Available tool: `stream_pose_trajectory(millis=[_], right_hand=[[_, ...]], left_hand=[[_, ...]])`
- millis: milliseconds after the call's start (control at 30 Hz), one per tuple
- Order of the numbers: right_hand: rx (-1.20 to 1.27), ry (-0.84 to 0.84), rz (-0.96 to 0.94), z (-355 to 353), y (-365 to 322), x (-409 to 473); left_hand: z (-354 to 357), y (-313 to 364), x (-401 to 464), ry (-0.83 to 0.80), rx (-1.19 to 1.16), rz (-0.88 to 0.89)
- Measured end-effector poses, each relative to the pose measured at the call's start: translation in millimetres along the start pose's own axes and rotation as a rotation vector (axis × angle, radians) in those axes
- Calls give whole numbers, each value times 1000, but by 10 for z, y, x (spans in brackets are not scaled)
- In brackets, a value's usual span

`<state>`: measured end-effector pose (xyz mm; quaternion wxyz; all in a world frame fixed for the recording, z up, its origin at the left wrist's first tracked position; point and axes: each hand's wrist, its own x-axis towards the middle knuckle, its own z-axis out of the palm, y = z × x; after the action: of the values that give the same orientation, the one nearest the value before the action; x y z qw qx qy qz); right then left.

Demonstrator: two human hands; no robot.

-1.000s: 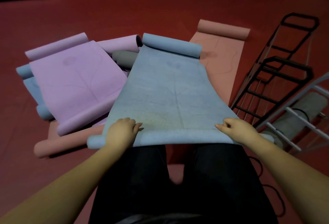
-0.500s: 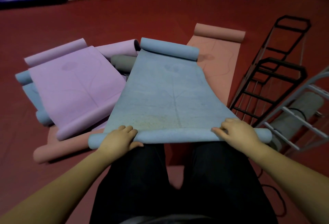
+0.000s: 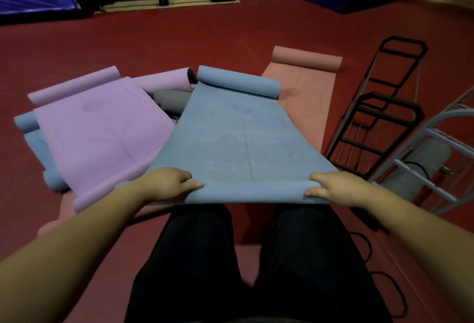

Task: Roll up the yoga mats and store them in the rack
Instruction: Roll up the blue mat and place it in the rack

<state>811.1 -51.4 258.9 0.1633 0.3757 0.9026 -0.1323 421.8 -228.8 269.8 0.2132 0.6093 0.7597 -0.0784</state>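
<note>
Two hands on one item: blue yoga mat (image 3: 241, 138), largely unrolled, draped over the heap of other mats and running straight away from the body. Near end formed into a slim roll lying crosswise above the knees, long axis left to right, parallel to the shoulders. Far end curled into a second roll, well ahead.

Left hand (image 3: 166, 185): at the left part of the near roll, fingers (image 3: 191, 185) curled over it and pinching it. Right hand (image 3: 333, 188): at the right end of the same roll, fingers curled round it likewise. Both about equally near, one toward each end, roll between them.

Key relation: unrolled length lying forward of the fingers, away from the body; rolling therefore forward, axis kept square to the mat's centre line. Judged risk: uneven push from one hand, giving a coned roll.

Neighbouring stock: purple mat (image 3: 102, 132) just left, partly unrolled, edge under the blue one; pink mat (image 3: 307, 97) to the right and beyond, flat on the red floor (image 3: 154, 48); grey rolled mat (image 3: 171, 98) between purple and blue.

Storage: black rack (image 3: 372, 127) lying on the floor to the right; white rack (image 3: 436, 168) nearer, already holding one grey roll (image 3: 415, 166). Both on the right-hand side, nearer the right hand.

Progress judged early: most mats not yet rolled.
</note>
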Motion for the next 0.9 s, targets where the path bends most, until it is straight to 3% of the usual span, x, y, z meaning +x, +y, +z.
stream_pose_trajectory(millis=[133, 400, 600, 733, 900], right_hand=[[136, -98, 12, 117, -106, -4], [166, 1, 2, 235, -112, 52], [231, -71, 66, 230, -53, 173], [273, -143, 106, 206, -26, 309], [359, -121, 73, 198, -13, 372]], left_hand=[[205, 2, 19, -76, -27, -117], [317, -2, 144, -147, -61, -90], [400, 56, 138, 8, 14, -111], [590, 148, -96, 296, 99, -81], [678, 167, -108, 316, 174, -115]])
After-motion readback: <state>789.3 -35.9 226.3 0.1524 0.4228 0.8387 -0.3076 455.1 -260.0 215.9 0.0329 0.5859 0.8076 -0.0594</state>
